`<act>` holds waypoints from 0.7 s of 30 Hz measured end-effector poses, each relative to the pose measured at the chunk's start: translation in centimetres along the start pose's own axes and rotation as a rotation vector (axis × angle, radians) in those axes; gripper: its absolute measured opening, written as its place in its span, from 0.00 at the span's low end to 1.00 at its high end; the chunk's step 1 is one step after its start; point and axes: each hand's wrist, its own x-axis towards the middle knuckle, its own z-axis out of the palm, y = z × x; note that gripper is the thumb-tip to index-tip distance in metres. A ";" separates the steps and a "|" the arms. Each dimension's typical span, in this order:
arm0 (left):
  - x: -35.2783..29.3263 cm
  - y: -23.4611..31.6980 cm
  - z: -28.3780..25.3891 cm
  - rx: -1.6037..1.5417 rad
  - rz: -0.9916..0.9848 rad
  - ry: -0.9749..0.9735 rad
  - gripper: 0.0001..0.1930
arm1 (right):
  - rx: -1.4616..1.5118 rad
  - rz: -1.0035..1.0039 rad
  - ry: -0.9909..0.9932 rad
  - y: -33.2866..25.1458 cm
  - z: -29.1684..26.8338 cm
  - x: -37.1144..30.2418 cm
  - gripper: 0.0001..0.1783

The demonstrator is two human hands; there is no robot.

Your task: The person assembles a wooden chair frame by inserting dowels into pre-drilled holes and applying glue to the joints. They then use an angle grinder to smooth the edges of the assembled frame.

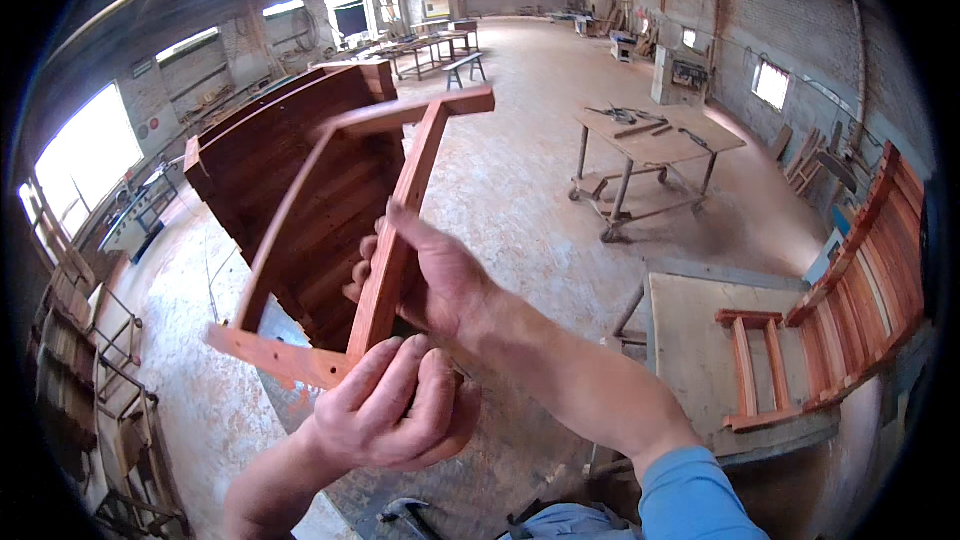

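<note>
A reddish-brown wooden frame [408, 175] of joined bars is held up in front of me, tilted. My right hand [445, 275] wraps round its long bar near the middle, thumb along the wood. At the near corner, my left hand [400, 405] has its fingers curled over the end of the short crosspiece [280, 358], which shows a few small dark holes. The left thumb and the covered end of that piece are hidden. Below my hands, a hammer [405, 512] lies at the bottom edge of the view.
Dark stacked wooden panels [320, 190] stand behind the frame. To my right, a worktable [680, 380] bears another frame [757, 370] and a slatted piece [870, 280]. A wheeled table [660, 135] with tools stands farther off. Metal racks [120, 380] line the left.
</note>
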 end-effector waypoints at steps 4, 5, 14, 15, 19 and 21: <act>-0.9 3.8 -0.1 -0.315 -0.130 -0.168 0.19 | 0.007 -0.081 -0.029 2.4 -4.5 -3.3 0.20; -1.9 5.1 0.1 -0.413 -0.182 -0.183 0.19 | -0.110 -0.093 0.157 2.9 -5.4 -5.0 0.21; -11.6 24.1 9.5 -1.136 -1.467 -0.604 0.38 | 0.027 -0.241 0.304 5.0 -17.6 -26.5 0.19; -9.7 26.0 10.0 -1.461 -1.471 -0.589 0.37 | 0.007 -0.285 0.329 4.9 -17.2 -29.9 0.20; 1.4 32.8 9.5 -1.906 -1.305 -0.897 0.21 | -0.132 -0.437 0.303 5.3 -17.3 -43.8 0.20; 4.4 37.4 9.2 -1.857 -1.071 -0.788 0.12 | -0.452 -0.381 0.511 5.3 -16.7 -51.6 0.18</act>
